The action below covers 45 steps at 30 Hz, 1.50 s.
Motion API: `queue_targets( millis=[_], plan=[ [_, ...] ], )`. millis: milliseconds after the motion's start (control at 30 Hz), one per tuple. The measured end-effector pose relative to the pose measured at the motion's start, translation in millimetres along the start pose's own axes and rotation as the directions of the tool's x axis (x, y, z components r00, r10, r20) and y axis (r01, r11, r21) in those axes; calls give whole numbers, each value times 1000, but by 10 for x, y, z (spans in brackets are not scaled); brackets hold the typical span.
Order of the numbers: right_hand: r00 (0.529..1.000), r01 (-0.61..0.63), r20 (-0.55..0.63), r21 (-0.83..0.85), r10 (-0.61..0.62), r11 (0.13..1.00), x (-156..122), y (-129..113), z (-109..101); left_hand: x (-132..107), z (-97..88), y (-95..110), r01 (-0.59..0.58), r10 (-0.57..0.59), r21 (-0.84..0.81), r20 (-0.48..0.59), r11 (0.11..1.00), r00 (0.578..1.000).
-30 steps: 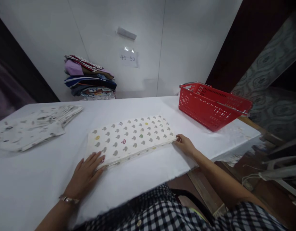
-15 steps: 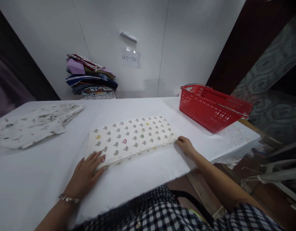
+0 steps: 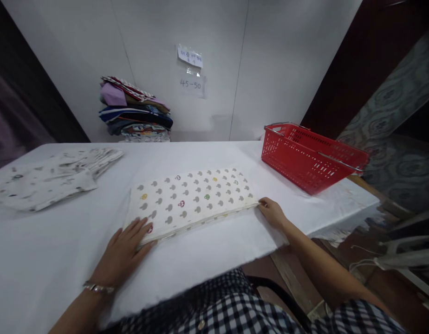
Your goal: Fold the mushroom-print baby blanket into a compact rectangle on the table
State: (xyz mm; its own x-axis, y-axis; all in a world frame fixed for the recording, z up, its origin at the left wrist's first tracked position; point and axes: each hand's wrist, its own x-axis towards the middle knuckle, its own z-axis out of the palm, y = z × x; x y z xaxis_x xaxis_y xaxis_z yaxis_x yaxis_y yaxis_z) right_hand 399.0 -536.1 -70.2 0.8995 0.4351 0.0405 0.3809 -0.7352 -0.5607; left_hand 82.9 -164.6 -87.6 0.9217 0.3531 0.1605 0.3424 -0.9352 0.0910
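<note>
A folded white cloth [image 3: 197, 197] with grey, red, yellow and green mushroom prints lies flat on the white-covered table [image 3: 207, 250]. Over its near left corner rests my left hand [image 3: 126, 246], fingers stretched on top and the thumb along the near edge. My right hand [image 3: 272, 212] pinches the near right corner between thumb and fingers. The fold runs along the side closest to me, where stacked layers show.
Another white printed cloth [image 3: 57, 178] lies loosely folded at the left. Against the wall stands a pile of folded fabrics [image 3: 136, 109]. A red plastic basket [image 3: 305, 160] sits on the right end of the table. Paper notes [image 3: 191, 85] hang on the wall.
The view has shifted slightly, and the upper wall note now shows flat with its writing. Both hands keep their places on the cloth.
</note>
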Motion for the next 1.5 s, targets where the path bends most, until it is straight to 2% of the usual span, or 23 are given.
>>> queue_targets(
  millis=[133,400,500,600,767,967,1167,1400,1500],
  plan=[
    [1000,-4,-12,101,5,995,-46,-5,52,-6,20,-12,-4,4,-7,-3,1000,1000],
    [997,11,-81,-60,-16,998,-35,-141,98,-4,19,-11,-12,12,-16,-27,1000,1000],
    [995,64,-76,-83,-70,995,-29,-152,94,-12,27,-21,-27,26,-17,-24,1000,999],
    [990,128,-60,-38,-130,991,-32,-120,86,-14,48,-39,-39,39,-13,-17,999,999],
    [986,155,-68,7,-154,988,-24,-58,98,-7,85,-63,-47,47,1,-24,999,999],
    [985,162,-82,87,-155,983,13,-12,148,-15,81,-67,-47,47,-1,-42,999,998],
    [989,119,-116,212,-96,970,41,22,190,-13,76,-60,-52,52,-10,-66,999,997],
    [977,46,-211,34,-38,998,73,-53,230,-6,71,-45,-46,45,-5,-54,999,998],
    [980,28,-196,-69,-41,997,92,-45,223,-16,33,-6,-31,31,-2,-38,1000,999]
  ],
)
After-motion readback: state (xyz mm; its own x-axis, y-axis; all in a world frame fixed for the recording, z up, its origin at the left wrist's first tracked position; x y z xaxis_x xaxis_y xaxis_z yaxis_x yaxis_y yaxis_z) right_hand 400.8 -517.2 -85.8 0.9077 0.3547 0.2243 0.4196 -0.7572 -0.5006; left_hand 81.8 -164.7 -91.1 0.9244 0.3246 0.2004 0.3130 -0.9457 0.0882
